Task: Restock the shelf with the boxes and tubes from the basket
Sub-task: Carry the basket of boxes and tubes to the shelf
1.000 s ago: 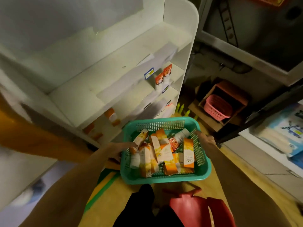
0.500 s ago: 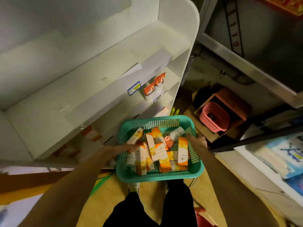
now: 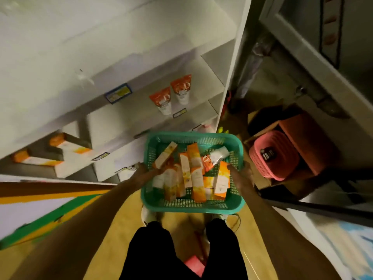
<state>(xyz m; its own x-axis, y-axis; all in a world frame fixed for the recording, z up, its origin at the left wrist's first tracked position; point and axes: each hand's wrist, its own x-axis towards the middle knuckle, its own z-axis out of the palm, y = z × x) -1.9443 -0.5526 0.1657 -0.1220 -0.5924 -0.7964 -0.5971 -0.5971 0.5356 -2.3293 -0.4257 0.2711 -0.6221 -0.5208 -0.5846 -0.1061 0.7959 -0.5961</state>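
Note:
I hold a green mesh basket (image 3: 187, 205) in front of my legs, with my left hand (image 3: 144, 172) gripping its left rim and my right hand (image 3: 242, 174) its right rim. Several orange-and-white boxes (image 3: 196, 178) lie jumbled inside, along with a white tube with an orange end (image 3: 215, 157). The white shelf unit (image 3: 129, 63) rises to the left and ahead. Two orange-and-white tubes (image 3: 171, 98) stand on a middle shelf near its right end. Two orange-and-white boxes (image 3: 66, 146) lie on a lower shelf at the left.
A pink basket (image 3: 270, 158) sits in an open cardboard box (image 3: 306, 138) on the floor to the right. A metal cabinet frame (image 3: 302, 63) stands at the upper right. A dark bar (image 3: 314, 209) crosses at the right. Price labels (image 3: 118, 94) line the shelf edges.
The view has tilted down and closer to the shelf, so lower shelves with boxes show. The basket stays held in both hands, now nearer the shelf front.

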